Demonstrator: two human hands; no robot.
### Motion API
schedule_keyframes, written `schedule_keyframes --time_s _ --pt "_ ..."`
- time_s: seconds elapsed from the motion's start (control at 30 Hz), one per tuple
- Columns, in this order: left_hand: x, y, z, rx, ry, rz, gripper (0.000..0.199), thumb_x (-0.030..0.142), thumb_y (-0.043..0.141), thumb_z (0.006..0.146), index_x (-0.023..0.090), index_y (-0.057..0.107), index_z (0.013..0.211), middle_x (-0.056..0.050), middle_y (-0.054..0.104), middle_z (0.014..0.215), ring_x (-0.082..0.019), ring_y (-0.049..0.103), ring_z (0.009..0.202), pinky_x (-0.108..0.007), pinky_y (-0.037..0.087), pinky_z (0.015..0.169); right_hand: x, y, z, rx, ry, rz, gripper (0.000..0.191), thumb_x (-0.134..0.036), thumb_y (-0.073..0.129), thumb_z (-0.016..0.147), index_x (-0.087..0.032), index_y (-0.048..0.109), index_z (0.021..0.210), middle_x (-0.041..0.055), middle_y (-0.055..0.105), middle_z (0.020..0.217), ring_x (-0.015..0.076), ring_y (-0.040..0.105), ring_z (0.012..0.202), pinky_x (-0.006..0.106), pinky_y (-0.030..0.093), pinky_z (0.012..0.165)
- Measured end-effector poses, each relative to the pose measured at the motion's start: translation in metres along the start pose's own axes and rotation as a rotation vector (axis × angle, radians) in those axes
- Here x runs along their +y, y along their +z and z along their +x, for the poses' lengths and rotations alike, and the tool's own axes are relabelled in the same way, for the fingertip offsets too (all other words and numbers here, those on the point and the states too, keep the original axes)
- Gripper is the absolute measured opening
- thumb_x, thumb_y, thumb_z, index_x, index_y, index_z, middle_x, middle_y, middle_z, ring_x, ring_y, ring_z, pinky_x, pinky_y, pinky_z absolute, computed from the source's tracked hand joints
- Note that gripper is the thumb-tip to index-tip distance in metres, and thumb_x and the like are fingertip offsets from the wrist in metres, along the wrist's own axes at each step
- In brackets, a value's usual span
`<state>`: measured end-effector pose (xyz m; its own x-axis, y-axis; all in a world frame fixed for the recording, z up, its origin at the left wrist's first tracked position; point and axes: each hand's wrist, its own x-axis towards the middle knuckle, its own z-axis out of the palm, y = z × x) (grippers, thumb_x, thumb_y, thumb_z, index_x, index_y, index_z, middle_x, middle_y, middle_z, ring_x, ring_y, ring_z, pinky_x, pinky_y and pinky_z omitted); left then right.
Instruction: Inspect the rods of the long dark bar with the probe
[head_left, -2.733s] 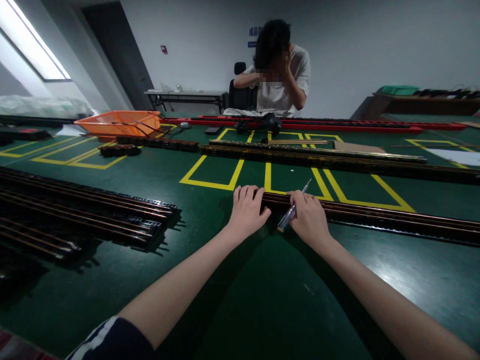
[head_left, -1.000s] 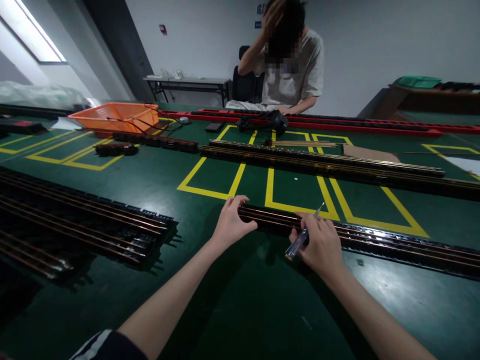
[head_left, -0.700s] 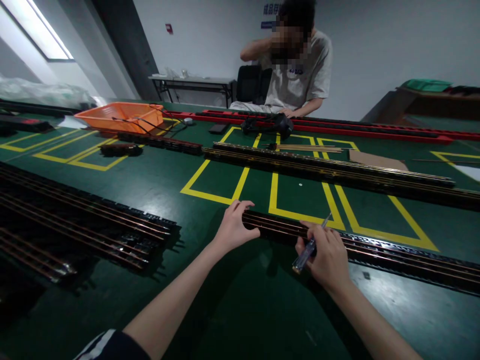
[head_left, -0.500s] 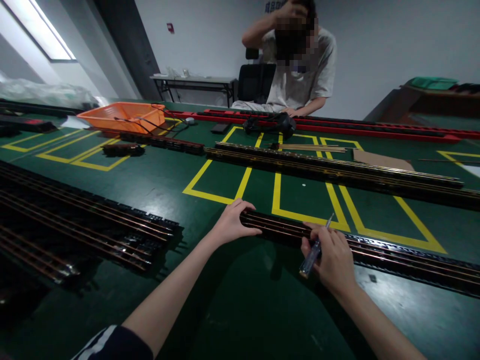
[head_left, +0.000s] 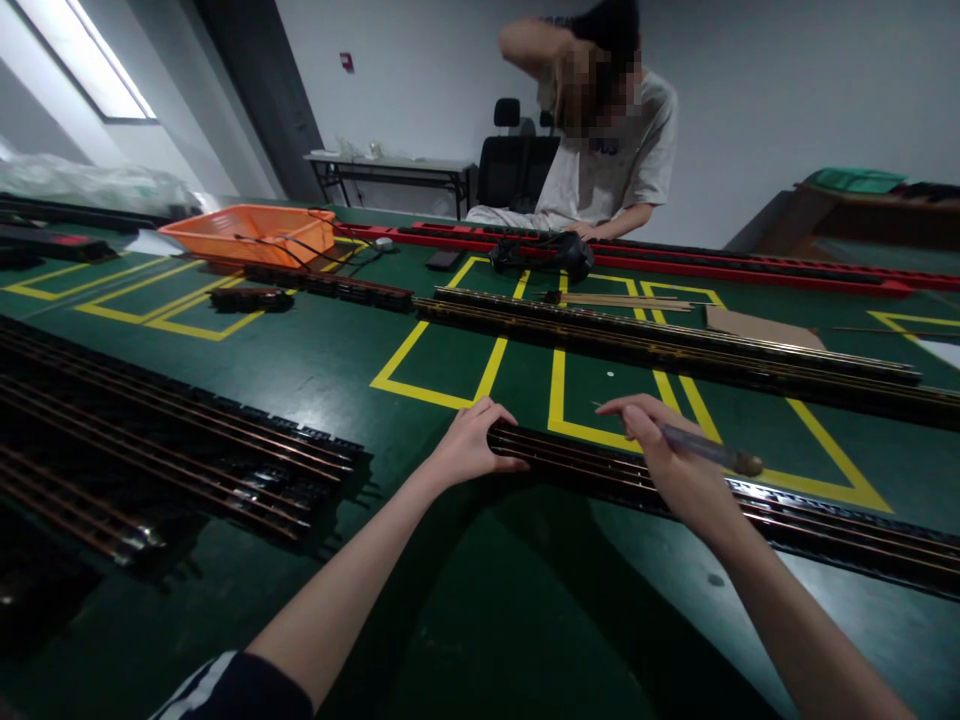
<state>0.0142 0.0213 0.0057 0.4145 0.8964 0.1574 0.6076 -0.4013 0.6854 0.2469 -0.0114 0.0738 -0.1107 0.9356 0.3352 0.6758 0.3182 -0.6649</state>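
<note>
1. Gripping the left end of a dark rail (head_left: 589, 459), center of frame on the green tabletop (head_left: 435, 640): left hand (head_left: 469, 445), thumb and fingers around it.
2. Right hand (head_left: 679, 475) has a screwdriver (head_left: 705, 448) in its grip, tip pointing left; contact with rail unclear.
3. Progress: probably mid-work on this rail; can't tell finished parts from unfinished. Other rails (head_left: 225, 425) lie apart, left of frame.
4. Writing: wall sign (head_left: 551, 20), top center, blurred, part-hidden; shirt print (head_left: 604, 146) unreadable.

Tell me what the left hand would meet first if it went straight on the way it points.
Most likely the dark rail: its left end sits in the curve of the left hand, though depth leaves exact contact unclear.
</note>
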Motion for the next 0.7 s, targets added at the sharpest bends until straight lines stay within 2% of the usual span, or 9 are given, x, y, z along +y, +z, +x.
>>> schedule_keyframes --time_s 0.07,0.13,0.23,0.43,0.47,0.7 --pt "-0.001 0.001 0.001 0.021 0.032 0.016 0.043 0.042 0.075 0.062 0.019 0.056 0.094 -0.003 0.055 0.096 -0.02 0.052 0.088 -0.036 0.043 0.078 -0.004 0.004 0.014 -0.04 0.081 0.152 0.023 -0.039 0.043 0.085 -0.021 0.057 0.082 0.0007 0.056 0.062 0.0176 0.056 0.061 0.033 0.044 0.06" --pt "-0.002 0.002 0.002 0.038 0.056 0.035 0.044 0.042 0.076 0.061 0.019 0.055 0.091 -0.002 0.055 0.092 -0.02 0.053 0.085 -0.035 0.042 0.077 -0.005 0.011 0.025 -0.078 0.119 0.331 0.013 -0.034 0.052 0.081 -0.022 0.05 0.083 -0.0014 0.059 0.06 0.0171 0.059 0.062 0.033 0.046 0.065" --pt "-0.002 0.001 0.003 0.039 0.059 0.041 0.043 0.042 0.077 0.06 0.019 0.054 0.088 -0.001 0.054 0.09 -0.02 0.053 0.084 -0.034 0.043 0.076 0.001 0.023 0.032 -0.144 0.135 0.502 0.018 -0.036 0.06 0.076 -0.022 0.049 0.078 -0.0008 0.064 0.063 0.0175 0.063 0.068 0.035 0.048 0.071" --pt "0.001 -0.002 0.001 0.009 0.031 0.03 0.042 0.042 0.074 0.064 0.02 0.054 0.095 -0.002 0.055 0.096 -0.021 0.054 0.09 -0.036 0.042 0.08 0.024 0.036 0.031 -0.182 0.221 0.685 0.023 -0.039 0.07 0.068 -0.019 0.061 0.072 -0.0008 0.061 0.061 0.0147 0.06 0.062 0.036 0.049 0.072" --pt "0.001 -0.002 0.001 0.006 0.031 0.032 0.043 0.042 0.074 0.064 0.02 0.054 0.096 -0.003 0.055 0.097 -0.021 0.054 0.091 -0.037 0.042 0.081 0.027 0.037 0.031 -0.153 0.234 0.712 0.023 -0.04 0.07 0.068 -0.019 0.062 0.072 -0.001 0.061 0.062 0.0141 0.059 0.061 0.035 0.049 0.071" --pt "-0.002 0.0 0.001 0.012 0.056 0.047 0.047 0.045 0.074 0.064 0.019 0.054 0.098 -0.004 0.055 0.098 -0.021 0.053 0.092 -0.037 0.042 0.083 0.032 0.042 0.032 -0.216 0.235 0.76 0.023 -0.039 0.073 0.066 -0.018 0.065 0.069 -0.0007 0.059 0.062 0.0133 0.056 0.062 0.032 0.047 0.066"
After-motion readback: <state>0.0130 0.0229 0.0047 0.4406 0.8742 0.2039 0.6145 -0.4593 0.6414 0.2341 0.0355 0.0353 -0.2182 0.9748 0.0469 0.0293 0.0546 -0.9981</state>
